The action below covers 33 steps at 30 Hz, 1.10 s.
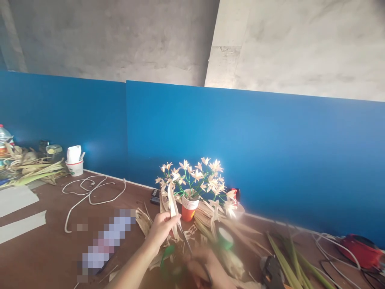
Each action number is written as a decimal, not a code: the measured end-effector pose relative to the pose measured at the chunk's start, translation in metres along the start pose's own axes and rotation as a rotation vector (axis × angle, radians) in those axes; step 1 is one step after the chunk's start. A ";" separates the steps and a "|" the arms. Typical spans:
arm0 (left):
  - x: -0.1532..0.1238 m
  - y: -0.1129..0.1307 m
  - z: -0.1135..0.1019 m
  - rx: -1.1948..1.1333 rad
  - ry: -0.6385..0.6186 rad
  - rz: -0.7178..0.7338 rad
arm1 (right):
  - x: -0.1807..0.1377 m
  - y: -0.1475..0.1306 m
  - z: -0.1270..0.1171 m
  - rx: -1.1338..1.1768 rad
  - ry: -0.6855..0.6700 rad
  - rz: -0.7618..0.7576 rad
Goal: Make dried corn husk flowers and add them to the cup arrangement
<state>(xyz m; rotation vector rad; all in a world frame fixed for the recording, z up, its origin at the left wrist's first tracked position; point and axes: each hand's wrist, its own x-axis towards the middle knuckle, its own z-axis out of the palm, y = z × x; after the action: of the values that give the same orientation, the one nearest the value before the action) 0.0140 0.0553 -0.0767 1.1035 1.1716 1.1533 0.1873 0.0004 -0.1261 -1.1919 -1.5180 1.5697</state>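
My left hand (162, 228) pinches a pale strip of dried corn husk (172, 200) that stands upright from the fingers. My right hand (204, 267), smeared by motion, is closed around a pair of scissors (185, 239). The scissor blades point up and left and reach the lower part of the husk beside my left fingers; whether they are cutting cannot be made out. Just behind stands an orange and white paper cup (189, 208) with several pale husk flowers (197, 175) on green stems. Cut husk scraps lie below my hands.
Green tape rolls (225, 238) and a dark glue gun (271, 273) lie to the right, near long green leaves (284, 261). A red device (361, 251) with cords sits far right. A white cable (90, 192) and paper sheets (18, 200) lie left. A blue partition (255, 152) stands behind.
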 end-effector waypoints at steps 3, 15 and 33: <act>-0.003 0.004 0.002 -0.049 0.097 0.050 | -0.004 -0.007 0.001 0.013 0.001 -0.080; -0.011 -0.002 0.014 -0.170 0.251 0.090 | 0.002 0.002 0.011 0.032 0.076 0.031; -0.011 -0.006 0.018 -0.202 0.212 0.046 | -0.003 -0.012 0.014 0.024 0.106 0.028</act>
<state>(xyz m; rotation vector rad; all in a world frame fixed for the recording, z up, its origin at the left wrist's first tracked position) 0.0324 0.0427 -0.0805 0.8748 1.1656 1.4182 0.1742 -0.0064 -0.1153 -1.2673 -1.4168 1.5133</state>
